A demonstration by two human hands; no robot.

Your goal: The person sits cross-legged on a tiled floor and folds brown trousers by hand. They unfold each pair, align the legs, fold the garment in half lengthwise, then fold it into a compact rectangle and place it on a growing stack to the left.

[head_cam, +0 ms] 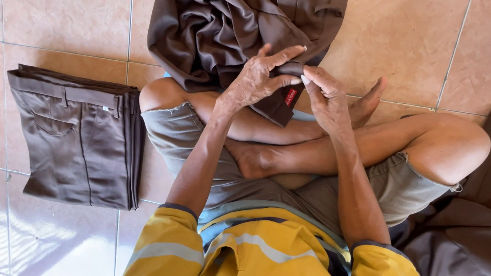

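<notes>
I sit cross-legged on a tiled floor with a crumpled pair of brown trousers (220, 23) spread over my knees and the floor ahead. My left hand (259, 77) pinches a fold of the brown cloth near a small red label (290, 96). My right hand (326, 98) meets it from the right, its fingertips on the same fold of fabric. Both hands are close together above my crossed shins.
A neatly folded stack of brown trousers (77, 135) lies on the floor to my left. More brown fabric (474, 235) is heaped at my right side. Peach floor tiles (62, 3) surround me.
</notes>
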